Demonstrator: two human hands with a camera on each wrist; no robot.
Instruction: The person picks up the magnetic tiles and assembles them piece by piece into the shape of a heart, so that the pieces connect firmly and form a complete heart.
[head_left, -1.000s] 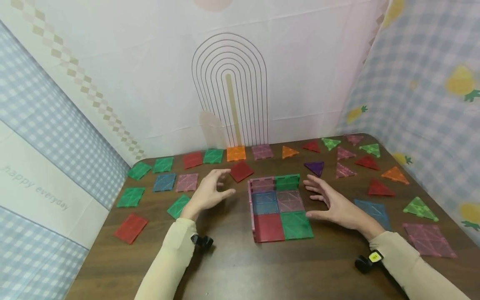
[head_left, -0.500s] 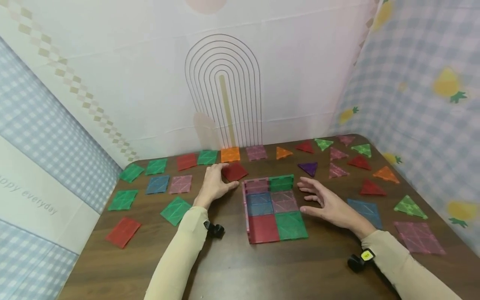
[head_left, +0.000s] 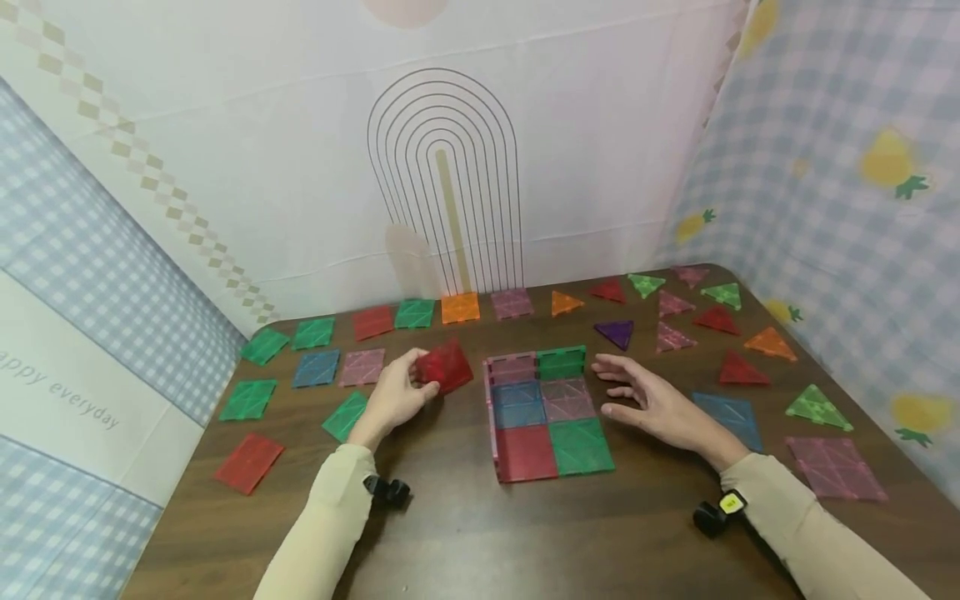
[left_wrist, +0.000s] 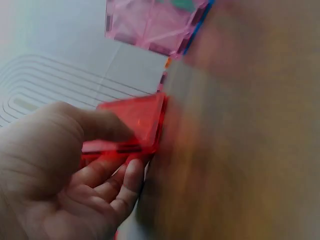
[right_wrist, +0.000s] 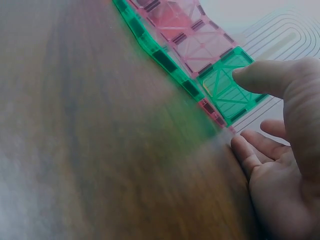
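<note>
My left hand [head_left: 396, 395] pinches a translucent red square magnetic tile [head_left: 447, 367] between thumb and fingers, tilted just above the table. In the left wrist view, the thumb lies over the red tile [left_wrist: 131, 122] with fingers beneath it. At the centre stands a partly walled tile structure: a flat base of blue, pink, red and green squares [head_left: 583, 447], with upright pink tiles along the left side and a pink and a green upright tile [head_left: 561, 363] at the back. My right hand [head_left: 651, 404] hovers beside the structure's right side, fingers loosely bent, holding nothing.
Loose square tiles lie at the left and back, among them a red square [head_left: 250, 463] and an orange square [head_left: 461, 307]. Several triangle tiles, including a purple triangle [head_left: 615, 333], spread over the right. A pink square [head_left: 836, 469] lies near the right edge. Fabric hangs behind the table.
My left hand reached the red square behind the structure, took hold of it, and drew it up and back toward the left. The right hand stays by the structure with little movement.
</note>
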